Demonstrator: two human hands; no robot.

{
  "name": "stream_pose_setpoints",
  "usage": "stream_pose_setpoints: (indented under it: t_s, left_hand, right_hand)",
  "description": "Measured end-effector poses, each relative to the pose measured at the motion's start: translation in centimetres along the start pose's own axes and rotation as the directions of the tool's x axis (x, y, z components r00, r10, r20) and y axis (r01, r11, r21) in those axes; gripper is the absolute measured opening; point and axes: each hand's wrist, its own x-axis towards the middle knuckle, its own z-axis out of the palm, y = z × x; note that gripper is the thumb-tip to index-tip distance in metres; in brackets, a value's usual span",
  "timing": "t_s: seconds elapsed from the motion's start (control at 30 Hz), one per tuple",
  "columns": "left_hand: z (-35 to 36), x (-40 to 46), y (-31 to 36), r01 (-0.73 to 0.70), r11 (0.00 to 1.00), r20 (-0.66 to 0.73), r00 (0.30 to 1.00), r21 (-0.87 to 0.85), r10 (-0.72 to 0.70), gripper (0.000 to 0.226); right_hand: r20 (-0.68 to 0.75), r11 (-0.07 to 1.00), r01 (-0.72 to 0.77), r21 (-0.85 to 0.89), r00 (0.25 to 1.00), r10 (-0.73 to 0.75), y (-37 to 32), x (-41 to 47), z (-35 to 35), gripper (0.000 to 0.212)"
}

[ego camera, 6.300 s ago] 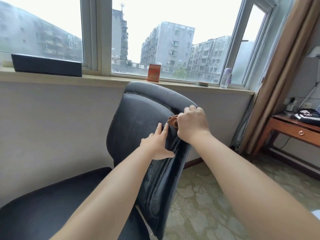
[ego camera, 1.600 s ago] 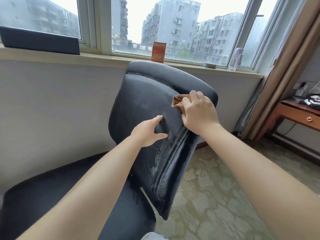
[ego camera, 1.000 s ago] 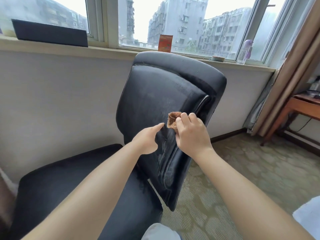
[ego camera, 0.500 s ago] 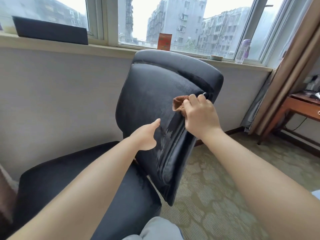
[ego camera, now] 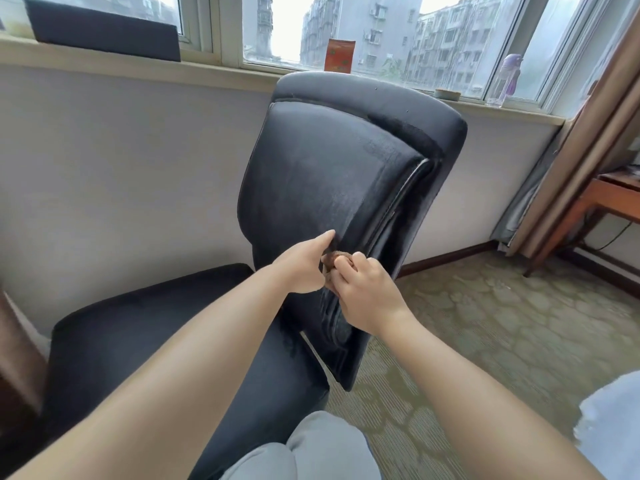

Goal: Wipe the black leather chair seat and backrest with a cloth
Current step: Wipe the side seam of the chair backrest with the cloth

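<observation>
A black leather chair's backrest [ego camera: 332, 188], dull and scuffed, stands before a windowed wall. The right hand [ego camera: 367, 292] grips a bunched brown cloth [ego camera: 333, 258] against its lower right edge; the left hand [ego camera: 304, 265], fingers straight, rests beside it.

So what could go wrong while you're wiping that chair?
The backrest leans toward the window sill; a hard push might tip it further, and the left hand only rests on it. The cloth is bunched small in the right hand, so it could slip out, or fingers might rub the leather instead. The seat may get missed.
</observation>
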Motion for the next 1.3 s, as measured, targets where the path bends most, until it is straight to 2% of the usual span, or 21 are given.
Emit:
stream_pose_setpoints:
  t_s: [0.17, 0.23, 0.33, 0.4, 0.53, 0.63, 0.73, 0.83, 0.9, 1.0, 1.07, 1.1, 1.2, 1.3]
  left_hand:
    - [-0.5, -0.6, -0.4, 0.027, 0.997, 0.052, 0.998, 0.071, -0.030, 0.087]
    - [-1.1, -0.8, -0.3, 0.031, 0.996, 0.061, 0.998, 0.079, -0.036, 0.089]
    - [-1.6, -1.0, -0.3, 0.042, 0.996, 0.064, 0.997, 0.073, -0.046, 0.098]
    - [-1.7, -1.1, -0.5, 0.052, 0.996, 0.066, 0.996, 0.067, -0.056, 0.103]
    - [-1.1, -1.1, -0.6, 0.053, 0.998, 0.085, 0.995, 0.033, -0.056, 0.111]
    - [0.0, -0.8, -0.6, 0.029, 0.998, 0.098, 0.995, 0.051, -0.034, 0.113]
    - [1.1, -0.5, -1.4, -0.008, 0.997, 0.080, 0.997, 0.081, 0.001, 0.102]
    - [1.6, -0.3, -1.9, -0.024, 0.996, 0.057, 0.998, 0.088, 0.020, 0.093]
    - [1.9, -0.3, -1.9, -0.024, 0.997, 0.054, 0.998, 0.074, 0.020, 0.091]
    - [2.0, -0.2, -1.9, -0.030, 0.997, 0.050, 0.998, 0.071, 0.026, 0.089]
    - [1.5, -0.3, -1.8, -0.028, 0.995, 0.044, 0.999, 0.096, 0.024, 0.088]
    - [1.2, -0.3, -1.6, -0.026, 0.994, 0.042, 0.999, 0.107, 0.021, 0.088]
    - [0.0, -0.5, -1.0, -0.019, 0.994, 0.031, 0.999, 0.105, 0.016, 0.087]
    - [-1.1, -0.6, 0.1, -0.010, 0.995, 0.012, 1.000, 0.098, 0.009, 0.087]
  right_hand:
    - [-0.006, 0.997, 0.055, -0.046, 0.998, -0.055, 1.4, 0.4, -0.9, 0.018]
    - [-0.038, 0.997, -0.049, -0.066, 0.998, 0.047, 3.1, 1.4, -2.1, 0.016]
    - [-0.097, 0.961, -0.255, -0.102, 0.964, 0.246, 6.4, 2.8, -3.8, 0.036]
    - [-0.105, 0.949, -0.284, -0.135, 0.957, 0.271, 7.5, 2.9, -4.2, 0.042]
    - [-0.091, 0.978, -0.190, -0.086, 0.979, 0.182, 5.1, 1.4, -2.6, 0.039]
    - [-0.025, 0.996, -0.071, -0.051, 0.997, 0.069, 1.7, -0.5, -0.3, 0.030]
    - [0.039, 0.997, 0.019, -0.072, 0.999, -0.016, -0.5, -1.4, 1.4, 0.023]
    - [0.029, 0.987, 0.142, -0.076, 0.990, -0.141, -0.6, -1.0, 1.9, 0.016]
    - [0.040, 0.965, 0.253, -0.064, 0.967, -0.251, -0.4, -1.1, 2.1, 0.018]
    - [0.070, 0.940, 0.331, -0.083, 0.943, -0.326, -0.2, -1.4, 2.1, 0.028]
    - [0.083, 0.929, 0.358, -0.089, 0.933, -0.351, 0.5, -1.1, 1.4, 0.044]
    - [0.093, 0.925, 0.365, -0.110, 0.930, -0.356, 1.1, -1.1, 1.0, 0.045]
    - [0.090, 0.932, 0.306, -0.193, 0.952, -0.294, 3.8, -0.5, -0.2, 0.018]
    - [0.063, 0.951, 0.157, -0.267, 0.987, -0.146, 6.5, 0.9, -2.0, 0.020]
